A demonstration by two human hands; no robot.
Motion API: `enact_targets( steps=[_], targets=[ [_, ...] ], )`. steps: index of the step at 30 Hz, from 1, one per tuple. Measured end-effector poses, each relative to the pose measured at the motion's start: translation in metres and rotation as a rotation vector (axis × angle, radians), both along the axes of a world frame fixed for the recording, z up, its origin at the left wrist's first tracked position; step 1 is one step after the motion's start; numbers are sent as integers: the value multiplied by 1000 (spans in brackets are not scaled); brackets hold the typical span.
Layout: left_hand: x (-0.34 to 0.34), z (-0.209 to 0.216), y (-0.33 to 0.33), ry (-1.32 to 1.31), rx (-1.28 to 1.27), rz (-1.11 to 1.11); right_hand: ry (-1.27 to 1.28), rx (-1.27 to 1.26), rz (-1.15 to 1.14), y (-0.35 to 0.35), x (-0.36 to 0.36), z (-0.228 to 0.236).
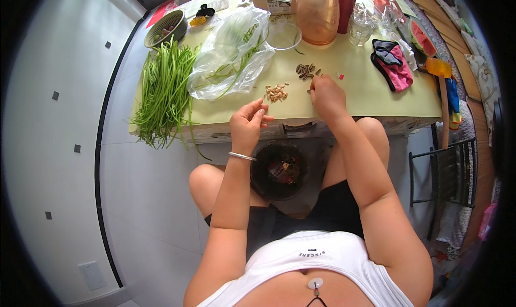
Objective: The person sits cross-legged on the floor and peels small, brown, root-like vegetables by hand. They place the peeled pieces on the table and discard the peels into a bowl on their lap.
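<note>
Two small piles lie on the pale yellow tabletop. Dark unshelled sunflower seeds (306, 71) form the farther one, and light brown shelled kernels (276, 94) the nearer, to its left. My left hand (247, 125), a silver bangle on its wrist, hovers at the table's front edge just left of the kernels. Its fingers are loosely curled and apart, with the index fingertip close to the pile. My right hand (328, 99) is closed in a pinch just below the dark seeds. A small dark seed shows beside its fingertips; the grip itself is partly hidden.
Long green stems (166, 89) overhang the table's left edge, beside a clear plastic bag (234, 54). Behind stand a clear bowl (284, 37) and an orange jar (317, 14). Pink-and-black cloth (395, 65) and a mallet (439, 70) lie right. Below sits a black bin (260, 181) between my knees.
</note>
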State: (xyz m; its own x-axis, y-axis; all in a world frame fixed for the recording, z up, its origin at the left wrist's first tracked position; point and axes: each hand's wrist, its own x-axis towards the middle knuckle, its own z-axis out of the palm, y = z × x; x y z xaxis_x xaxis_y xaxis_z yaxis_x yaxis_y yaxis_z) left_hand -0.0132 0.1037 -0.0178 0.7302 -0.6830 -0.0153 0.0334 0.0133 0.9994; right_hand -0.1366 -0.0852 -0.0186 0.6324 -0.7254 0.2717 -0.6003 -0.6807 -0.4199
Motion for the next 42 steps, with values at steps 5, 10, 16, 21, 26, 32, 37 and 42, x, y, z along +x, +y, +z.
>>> enact_targets(
  steps=[5, 10, 16, 21, 26, 32, 37, 42],
  targets=[
    [-5, -8, 10, -312, 100, 47, -102, 129, 160, 16, 1, 13],
    [-33, 13, 11, -824, 23, 50, -229, 550, 490, 46, -10, 19],
    [-37, 5, 19, -863, -53, 135, -435, 1070, 524, 69, 0, 12],
    [-39, 10, 22, -832, -19, 234, -433, 1282, 429, 75, 1, 7],
    [-37, 7, 26, -904, 43, 217, -602, 1267, 371, 88, 7, -3],
    [-41, 8, 29, -968, 94, 217, -582, 1102, 383, 94, 11, -12],
    [-43, 10, 33, -738, 81, 187, -493, 1258, 412, 89, 10, -1],
    [-37, 7, 36, 51, -134, 70, -459, 1457, 401, 87, 8, 5]
  ],
)
